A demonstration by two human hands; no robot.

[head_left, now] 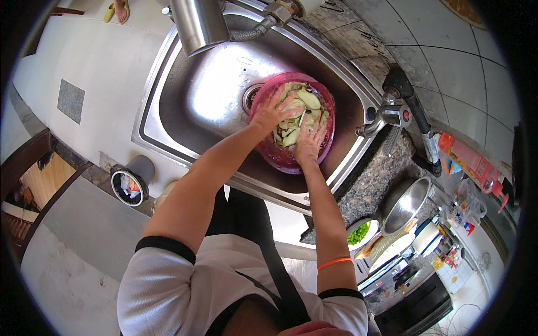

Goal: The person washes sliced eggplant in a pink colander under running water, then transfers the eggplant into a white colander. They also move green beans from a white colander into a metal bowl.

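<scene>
A pink plastic bowl [269, 154] sits in the steel sink [185, 112] and holds several pale green vegetable slices [307, 99] in water. My left hand [273, 110] lies on the bowl's left side, fingers spread over the slices. My right hand [310, 143] is pressed down into the slices at the bowl's near edge, fingers apart. Neither hand grips anything that I can make out.
A tap [386, 115] stands at the sink's right edge on the granite counter [370, 185]. Further right are a steel bowl [404, 204], a plate with green pieces [360, 232] and bottles. A small bin [130, 185] stands on the floor to the left.
</scene>
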